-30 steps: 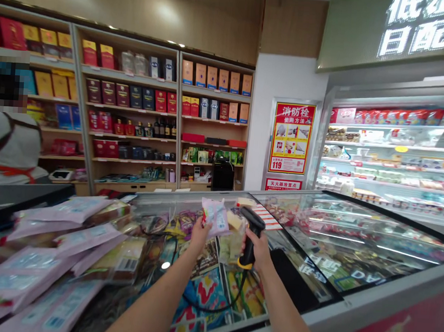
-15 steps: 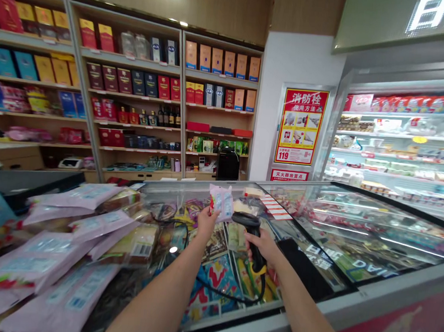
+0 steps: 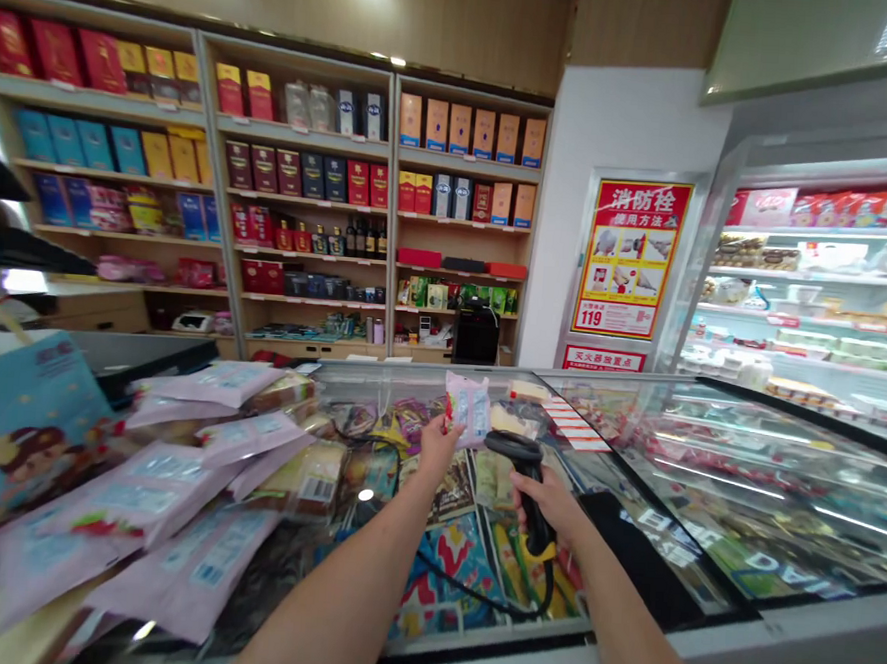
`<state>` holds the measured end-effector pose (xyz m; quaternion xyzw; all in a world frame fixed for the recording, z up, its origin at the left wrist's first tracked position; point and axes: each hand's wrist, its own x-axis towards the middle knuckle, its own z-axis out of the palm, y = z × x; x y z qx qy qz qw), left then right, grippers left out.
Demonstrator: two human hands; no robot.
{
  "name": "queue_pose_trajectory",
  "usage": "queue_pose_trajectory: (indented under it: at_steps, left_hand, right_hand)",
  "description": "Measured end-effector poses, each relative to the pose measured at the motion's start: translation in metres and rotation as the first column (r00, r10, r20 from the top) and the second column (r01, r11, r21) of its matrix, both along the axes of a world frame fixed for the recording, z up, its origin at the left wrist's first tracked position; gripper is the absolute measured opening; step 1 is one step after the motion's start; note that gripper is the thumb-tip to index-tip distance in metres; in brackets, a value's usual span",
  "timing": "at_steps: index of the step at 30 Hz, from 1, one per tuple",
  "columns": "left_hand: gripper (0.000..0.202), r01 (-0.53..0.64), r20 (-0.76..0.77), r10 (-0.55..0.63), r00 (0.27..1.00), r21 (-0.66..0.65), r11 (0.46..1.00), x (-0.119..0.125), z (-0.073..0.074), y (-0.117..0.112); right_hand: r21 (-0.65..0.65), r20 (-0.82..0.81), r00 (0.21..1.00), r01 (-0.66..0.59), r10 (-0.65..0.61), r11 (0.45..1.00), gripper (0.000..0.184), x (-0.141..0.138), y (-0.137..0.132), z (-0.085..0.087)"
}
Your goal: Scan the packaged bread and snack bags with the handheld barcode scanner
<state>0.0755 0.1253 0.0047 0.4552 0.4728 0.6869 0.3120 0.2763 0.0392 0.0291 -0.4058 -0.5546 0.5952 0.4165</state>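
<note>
My left hand (image 3: 437,444) is closed on a small pink and white snack packet (image 3: 467,408), held up over the glass lid of a chest freezer (image 3: 653,455). My right hand (image 3: 549,501) grips the handle of a black barcode scanner (image 3: 522,459) with a yellow base. The scanner head sits just below and right of the packet, pointing toward it. A black cable (image 3: 487,600) runs from the scanner across the glass.
A heap of pink wrapped packets (image 3: 180,466) lies on the freezer lid at the left, beside a blue printed bag (image 3: 24,427). Wooden shelves of boxed goods (image 3: 310,174) line the back wall. An open refrigerated case (image 3: 806,294) stands at the right.
The camera has swung left, and a person seen at the far left a second ago is gone from view. The scanner has tilted lower beneath the packet; both hands keep their grip.
</note>
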Motion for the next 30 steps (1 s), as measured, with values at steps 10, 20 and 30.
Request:
queue_pose_trajectory:
  at_steps: [10,20,30]
  left_hand:
    - [0.015,-0.156,0.132,0.151,0.98,0.026,0.988,-0.013,0.03,-0.036]
    - [0.043,-0.479,0.093,0.471,0.877,0.117,0.87,-0.136,0.077,-0.145]
    - [0.075,-0.746,-0.176,0.738,0.651,0.032,0.666,-0.218,0.088,-0.228]
  right_hand:
    - [0.037,-0.108,0.987,-0.12,0.123,0.992,0.042,-0.036,0.0,0.017]
    - [0.135,-0.1,0.901,-0.408,0.422,0.903,0.044,-0.147,-0.031,0.065]
    - [0.189,-0.067,0.777,-0.607,0.627,0.772,0.043,-0.249,-0.072,0.091]
